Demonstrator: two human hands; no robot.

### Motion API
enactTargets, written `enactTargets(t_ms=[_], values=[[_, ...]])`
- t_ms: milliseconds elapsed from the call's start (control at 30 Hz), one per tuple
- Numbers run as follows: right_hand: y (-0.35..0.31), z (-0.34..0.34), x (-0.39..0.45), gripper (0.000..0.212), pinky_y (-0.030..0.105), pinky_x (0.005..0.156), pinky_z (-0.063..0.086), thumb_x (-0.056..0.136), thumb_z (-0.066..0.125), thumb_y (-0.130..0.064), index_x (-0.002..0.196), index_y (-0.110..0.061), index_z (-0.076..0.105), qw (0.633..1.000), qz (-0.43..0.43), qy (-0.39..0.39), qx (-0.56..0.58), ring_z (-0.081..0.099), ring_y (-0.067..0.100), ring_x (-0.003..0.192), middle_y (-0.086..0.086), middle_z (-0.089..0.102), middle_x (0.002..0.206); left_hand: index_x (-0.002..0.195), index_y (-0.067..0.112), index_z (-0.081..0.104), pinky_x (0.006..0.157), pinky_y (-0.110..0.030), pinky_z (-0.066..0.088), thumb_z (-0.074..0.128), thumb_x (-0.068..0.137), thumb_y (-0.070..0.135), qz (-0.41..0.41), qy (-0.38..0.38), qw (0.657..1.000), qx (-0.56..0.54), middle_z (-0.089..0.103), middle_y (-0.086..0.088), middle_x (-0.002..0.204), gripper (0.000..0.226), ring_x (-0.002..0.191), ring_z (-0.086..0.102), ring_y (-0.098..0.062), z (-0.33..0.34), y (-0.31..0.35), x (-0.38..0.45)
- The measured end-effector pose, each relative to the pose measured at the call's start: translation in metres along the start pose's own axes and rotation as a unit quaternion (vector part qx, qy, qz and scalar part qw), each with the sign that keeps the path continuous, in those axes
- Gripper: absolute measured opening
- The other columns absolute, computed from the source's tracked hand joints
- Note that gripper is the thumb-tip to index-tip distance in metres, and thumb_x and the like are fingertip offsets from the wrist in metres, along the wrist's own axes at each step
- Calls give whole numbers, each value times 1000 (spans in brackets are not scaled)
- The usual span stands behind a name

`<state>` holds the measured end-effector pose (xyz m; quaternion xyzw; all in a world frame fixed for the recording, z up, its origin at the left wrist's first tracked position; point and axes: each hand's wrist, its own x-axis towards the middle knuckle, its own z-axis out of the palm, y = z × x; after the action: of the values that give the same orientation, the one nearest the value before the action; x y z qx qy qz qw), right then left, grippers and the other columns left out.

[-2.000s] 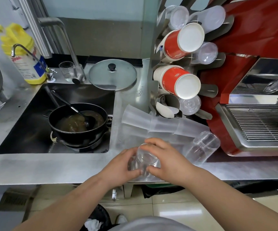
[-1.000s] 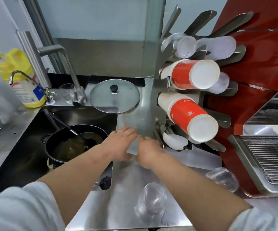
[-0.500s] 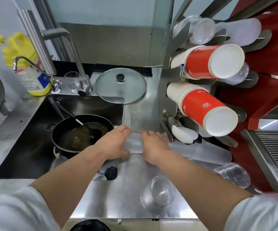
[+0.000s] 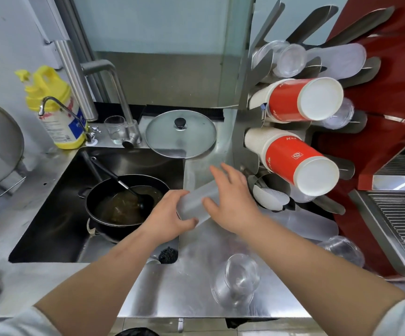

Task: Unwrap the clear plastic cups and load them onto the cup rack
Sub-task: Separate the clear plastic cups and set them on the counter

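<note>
My left hand (image 4: 170, 218) grips the near end of a frosted plastic sleeve of cups (image 4: 194, 204) that lies slanted on the steel counter beside the sink. My right hand (image 4: 231, 202) lies over the sleeve with its fingers spread, pointing toward the metal cup rack (image 4: 246, 132). The rack holds two stacks of red-and-white paper cups (image 4: 296, 161), clear cups (image 4: 288, 60) and a frosted sleeve (image 4: 342, 60). A short stack of clear cups (image 4: 238, 280) lies on the counter near me. Another clear stack (image 4: 342, 248) and a second frosted sleeve (image 4: 303, 221) lie to the right.
The sink at left holds a black pan (image 4: 124, 202) with a ladle and brown liquid. A glass pot lid (image 4: 181, 133), a drinking glass (image 4: 115, 129), the tap (image 4: 121, 93) and a yellow jug (image 4: 53, 105) stand behind. A red machine with a drip grille (image 4: 400, 221) fills the right.
Both hands left the short clear cup stack on the counter and reached forward to the frosted sleeve. My left hand now holds its end, and my right hand's fingers have spread.
</note>
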<state>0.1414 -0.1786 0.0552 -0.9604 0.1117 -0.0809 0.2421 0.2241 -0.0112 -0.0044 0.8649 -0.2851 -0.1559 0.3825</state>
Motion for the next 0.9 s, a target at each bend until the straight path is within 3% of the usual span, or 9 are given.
enactTargets(t_ms=[133,233,367,467,600,667,767,900], values=[[-7,-10,9,66,41,114,23,86,53,-34,145,-19,26,996,59,21,60,21,31,139,12,23,152,128,28,50,71,-3,41,80,72,30,-27,14,996,-78,52,12,120,64,100,53,6,9,3,-2],[-9,-13,14,63,40,111,28,86,51,-32,144,-20,29,995,79,18,65,27,32,134,10,30,148,124,30,52,68,-4,45,80,72,27,-40,16,991,-130,57,9,117,59,98,59,1,10,2,2],[-8,-14,16,50,36,106,28,85,54,-26,134,-27,43,998,52,27,24,32,32,126,7,40,141,122,36,48,84,-14,46,82,71,27,-35,-13,991,-125,53,11,123,62,107,56,0,13,-1,8],[-7,-4,14,40,37,105,33,87,54,-25,126,-32,48,999,-8,-1,-39,27,27,126,2,39,140,140,28,42,101,-23,40,82,74,24,-25,10,994,-109,50,8,125,77,115,49,-4,18,5,21],[-3,8,16,38,43,100,40,88,53,-22,125,-32,48,998,6,-28,-47,24,22,128,-1,36,141,135,26,47,101,-28,41,77,72,28,31,-28,997,-66,53,5,126,70,120,50,-11,24,18,43],[0,13,19,46,43,105,36,88,53,-18,132,-29,45,997,1,-46,-56,23,23,132,1,32,148,131,26,51,101,-35,45,74,67,32,26,-35,996,-73,58,4,126,68,118,53,-12,29,16,49],[3,15,26,57,35,113,25,88,51,-10,142,-19,36,998,-5,-53,-36,19,22,139,4,25,155,115,35,56,92,-35,51,71,63,38,8,-11,994,-107,63,17,110,54,104,60,-2,30,10,55],[7,15,34,57,22,114,9,88,47,-2,143,-11,34,998,-9,-48,-34,13,19,145,5,20,158,121,31,56,94,-41,52,70,60,47,3,-12,992,-126,66,12,114,65,107,62,-9,27,9,68]])
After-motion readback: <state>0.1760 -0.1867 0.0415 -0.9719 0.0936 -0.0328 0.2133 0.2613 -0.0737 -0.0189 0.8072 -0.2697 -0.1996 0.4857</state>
